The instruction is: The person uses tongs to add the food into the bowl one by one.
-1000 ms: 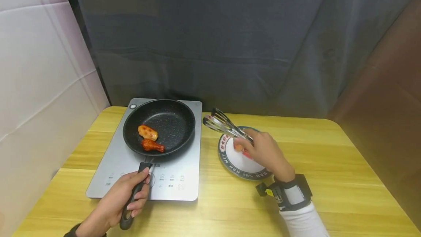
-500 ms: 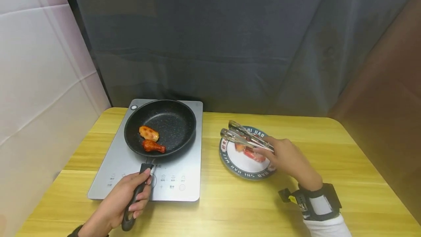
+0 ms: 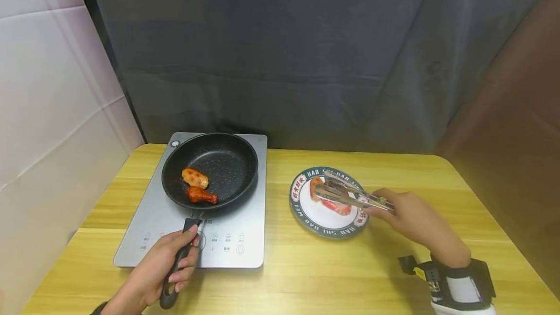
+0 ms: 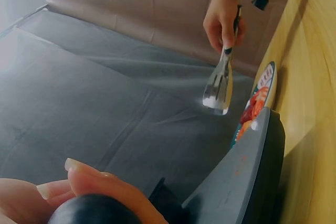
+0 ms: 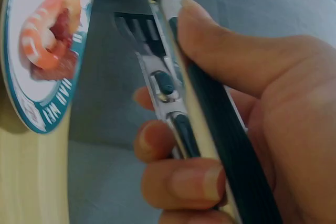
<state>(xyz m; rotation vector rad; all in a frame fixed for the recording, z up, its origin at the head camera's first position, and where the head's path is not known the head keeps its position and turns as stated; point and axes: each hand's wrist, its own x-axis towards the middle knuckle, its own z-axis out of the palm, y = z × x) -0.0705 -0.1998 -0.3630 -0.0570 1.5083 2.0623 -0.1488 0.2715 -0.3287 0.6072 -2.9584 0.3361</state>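
Note:
My left hand grips the black handle of a frying pan that sits on an induction cooktop. Inside the pan lie a browned chicken wing and a reddish drumstick. Metal tongs are held in my right hand, their two arms spread apart with nothing between the tips. Those tips hover above a round plate with a dark lettered rim. On it rest a shrimp, a dark red piece of meat and an orange-tan piece, partly covered by the tongs in the head view.
The silver cooktop with printed touch controls stands on the left of a wooden table. Dark cloth hangs behind the table, a pale sheet on the left and a brown one on the right.
My right hand has moved right with the tongs, from beside the pan to over the plate. The left hand keeps its grip on the pan handle, and the food in the pan stays put.

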